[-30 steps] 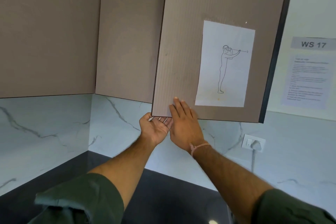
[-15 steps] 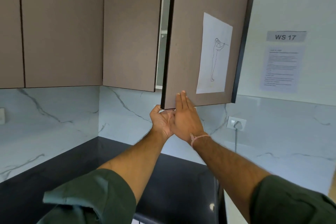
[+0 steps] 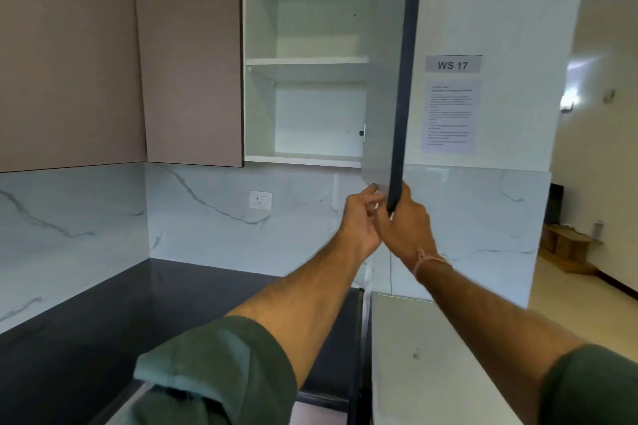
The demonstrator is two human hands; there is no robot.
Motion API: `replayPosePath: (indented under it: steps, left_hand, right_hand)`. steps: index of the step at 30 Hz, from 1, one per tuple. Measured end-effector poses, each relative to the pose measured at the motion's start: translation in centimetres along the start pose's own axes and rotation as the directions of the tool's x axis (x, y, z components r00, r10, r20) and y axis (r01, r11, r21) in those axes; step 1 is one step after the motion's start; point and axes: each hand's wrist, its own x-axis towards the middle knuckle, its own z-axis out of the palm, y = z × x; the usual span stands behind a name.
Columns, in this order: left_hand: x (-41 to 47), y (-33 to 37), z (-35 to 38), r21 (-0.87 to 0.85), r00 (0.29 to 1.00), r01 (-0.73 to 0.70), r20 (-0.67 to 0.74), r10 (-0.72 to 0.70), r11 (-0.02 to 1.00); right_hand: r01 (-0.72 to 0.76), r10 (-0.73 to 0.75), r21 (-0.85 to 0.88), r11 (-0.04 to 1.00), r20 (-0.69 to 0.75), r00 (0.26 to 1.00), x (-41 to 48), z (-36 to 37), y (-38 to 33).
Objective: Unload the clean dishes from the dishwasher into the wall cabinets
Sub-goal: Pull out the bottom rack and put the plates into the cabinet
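Step in hand: opening the wall cabinet to make room for dishes; judged as the very start of the task, since no dish is stored yet.

Cabinet door (image 3: 397,79): one, swung out edge-on toward the viewer, at 12 o'clock from the hands.
Left hand (image 3: 360,221): fingers pinch the door's bottom corner from the inner side.
Right hand (image 3: 405,228): pressed to the same corner from the outer side; the two hands meet, together clamped on the door.
Open cabinet (image 3: 262,45): one, at 11 o'clock from the hands, with two bare compartments.
Shelf (image 3: 307,61): one, dividing them.
Closed doors: two in view, at 9 to 10 o'clock.
Socket plate (image 3: 260,200): one, on the marbled wall at 9 o'clock from the hands.
Notices: two, a "WS 17" sign (image 3: 453,64) over a printed sheet (image 3: 448,115), at 1 o'clock.
Black counter (image 3: 86,338): one, at 7 o'clock.
Dishes and dishwasher: none in view.

Next move, as judged: let go of the door and turn down to the dishwasher for the first dish.
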Motion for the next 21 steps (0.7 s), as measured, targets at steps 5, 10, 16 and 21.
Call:
replayPosePath:
  steps: [5,10,16,21]
  left_hand:
    - [1.0,-2.5,3.2,0.096,0.999,0.048,0.006,-0.049,0.994]
    - [2.4,-4.6,2.5,0.18,1.0,-0.017,0.013,0.015,0.984]
    - [3.8,-7.6,0.6,0.381,0.991,-0.132,0.032,0.13,0.915]
    - [3.2,-14.1,-2.4,0.53,0.997,-0.07,0.006,0.079,0.845]
  right_hand:
    - [-0.061,0.061,-0.035,0.998,-0.021,0.998,0.6,-4.1,3.8]
    - [-0.053,0.057,-0.089,0.995,0.038,0.998,0.9,-4.3,4.3]
    - [-0.08,0.076,-0.081,0.993,-0.051,0.996,0.1,-2.7,5.2]
    - [-0.128,0.131,-0.136,0.982,0.017,0.991,-3.4,-2.4,10.0]
